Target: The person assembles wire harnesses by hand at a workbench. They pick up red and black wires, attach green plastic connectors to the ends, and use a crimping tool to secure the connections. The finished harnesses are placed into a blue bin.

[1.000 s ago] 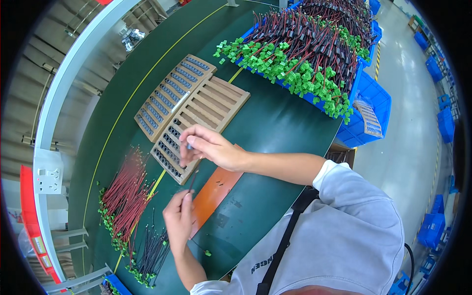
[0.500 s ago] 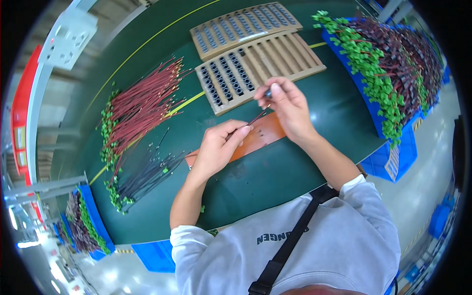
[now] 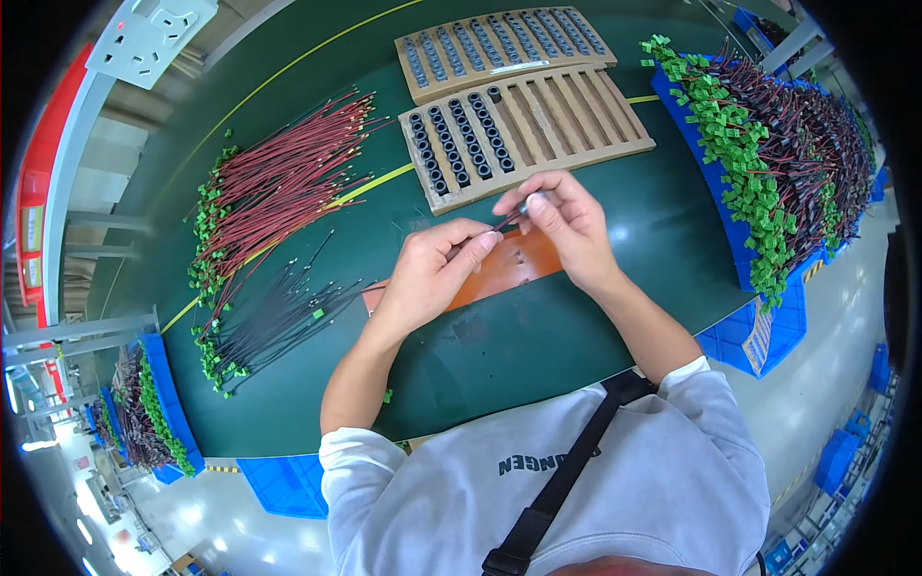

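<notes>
My left hand (image 3: pixel 437 267) pinches a thin dark red wire (image 3: pixel 511 222) between thumb and fingers, its end pointing at my other hand. A small dark round part with a grey rim (image 3: pixel 525 204) sits in the fingertips of my right hand (image 3: pixel 569 228). The wire's end meets this part or lies right beside it; the fingers hide the exact contact. Beneath both hands lies an orange mat (image 3: pixel 509 263) on the green table. Just beyond them is a tan slotted tray (image 3: pixel 576 115), with several columns of black ring-shaped parts (image 3: pixel 466 144) in its left slots.
A second tan tray (image 3: pixel 504 48) with grey parts stands behind. Red wires (image 3: pixel 293 173) with green connectors spread at left, black wires (image 3: pixel 288 322) nearer. A blue bin (image 3: pixel 715 192) heaped with connector-ended wires stands at right. Another blue bin (image 3: pixel 171 403) is at lower left.
My hands have come closer together, and the wire's end has reached the small round part. The whole view has shifted slightly.
</notes>
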### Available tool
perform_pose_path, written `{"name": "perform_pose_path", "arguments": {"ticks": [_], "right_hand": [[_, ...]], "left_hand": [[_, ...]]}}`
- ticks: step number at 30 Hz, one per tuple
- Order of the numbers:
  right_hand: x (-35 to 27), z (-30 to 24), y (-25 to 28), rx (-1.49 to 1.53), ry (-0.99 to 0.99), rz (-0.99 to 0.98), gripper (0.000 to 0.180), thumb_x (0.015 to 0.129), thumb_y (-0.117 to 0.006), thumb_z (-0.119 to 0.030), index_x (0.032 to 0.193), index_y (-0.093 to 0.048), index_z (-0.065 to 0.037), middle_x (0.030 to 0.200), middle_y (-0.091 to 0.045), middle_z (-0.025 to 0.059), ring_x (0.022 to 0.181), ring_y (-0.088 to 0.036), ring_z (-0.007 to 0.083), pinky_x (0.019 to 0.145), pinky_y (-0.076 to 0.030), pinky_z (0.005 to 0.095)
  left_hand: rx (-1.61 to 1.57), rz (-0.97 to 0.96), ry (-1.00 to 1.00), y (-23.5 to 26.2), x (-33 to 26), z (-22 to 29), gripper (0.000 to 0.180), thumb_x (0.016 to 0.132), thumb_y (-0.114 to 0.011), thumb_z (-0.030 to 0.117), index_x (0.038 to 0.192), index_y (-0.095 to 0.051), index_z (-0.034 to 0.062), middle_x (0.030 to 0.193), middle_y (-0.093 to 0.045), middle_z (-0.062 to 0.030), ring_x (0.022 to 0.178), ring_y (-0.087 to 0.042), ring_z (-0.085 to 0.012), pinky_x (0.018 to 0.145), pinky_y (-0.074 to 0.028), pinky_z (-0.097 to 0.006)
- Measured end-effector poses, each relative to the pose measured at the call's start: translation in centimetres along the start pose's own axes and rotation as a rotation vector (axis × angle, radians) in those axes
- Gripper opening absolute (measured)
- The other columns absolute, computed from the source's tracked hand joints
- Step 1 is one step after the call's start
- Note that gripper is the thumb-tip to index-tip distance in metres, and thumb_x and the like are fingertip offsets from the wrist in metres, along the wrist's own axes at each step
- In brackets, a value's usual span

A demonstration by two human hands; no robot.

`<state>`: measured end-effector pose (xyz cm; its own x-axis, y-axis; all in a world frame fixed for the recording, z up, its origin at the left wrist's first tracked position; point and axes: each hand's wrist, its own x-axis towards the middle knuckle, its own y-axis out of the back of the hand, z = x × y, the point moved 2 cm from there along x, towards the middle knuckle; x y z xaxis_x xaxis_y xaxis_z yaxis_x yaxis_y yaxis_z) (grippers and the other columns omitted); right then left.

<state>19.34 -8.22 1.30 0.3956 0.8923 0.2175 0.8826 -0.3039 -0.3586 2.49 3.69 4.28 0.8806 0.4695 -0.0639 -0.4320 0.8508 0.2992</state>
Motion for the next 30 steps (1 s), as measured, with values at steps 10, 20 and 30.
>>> {"name": "perform_pose_path", "arguments": {"ticks": [10, 20, 30], "right_hand": [[-0.7, 0.3, -2.1, 0.027, -0.061, -0.064, 0.041, 0.110, -0.055, -0.018, 0.146, -0.051, 0.001, 0.133, -0.067, 0.0159, 0.121, -0.065, 0.0198, 0.104, -0.053, 0.0350], [-1.5, 0.4, -1.8, 0.029, -0.056, -0.079, 0.037, 0.111, -0.052, -0.015, 0.144, -0.059, -0.001, 0.118, -0.070, 0.0066, 0.111, -0.064, 0.0118, 0.099, -0.051, 0.0296], [0.0, -1.5, 0.6, 0.182, -0.029, -0.044, 0.039, 0.112, -0.051, -0.024, 0.142, -0.061, -0.001, 0.113, -0.071, 0.0079, 0.084, -0.058, 0.0084, 0.079, -0.052, 0.0258]], "left_hand": [[-0.099, 0.063, -0.086, -0.8, -0.3, -0.3, 0.019, 0.104, -0.067, 0.017, 0.111, -0.075, 0.0006, 0.082, -0.066, 0.0017, 0.072, -0.055, -0.0046, 0.064, -0.045, -0.023], [0.102, 0.076, -0.149, -1.2, 0.0, -0.3, 0.018, 0.099, -0.069, 0.011, 0.109, -0.073, -0.0027, 0.078, -0.060, -0.0045, 0.072, -0.056, -0.0120, 0.065, -0.045, -0.028], [0.125, -0.030, 0.021, 0.6, -1.6, 0.6, 0.018, 0.103, -0.066, 0.012, 0.107, -0.074, -0.0032, 0.069, -0.058, 0.0023, 0.057, -0.047, -0.0078, 0.053, -0.039, -0.027]]}}
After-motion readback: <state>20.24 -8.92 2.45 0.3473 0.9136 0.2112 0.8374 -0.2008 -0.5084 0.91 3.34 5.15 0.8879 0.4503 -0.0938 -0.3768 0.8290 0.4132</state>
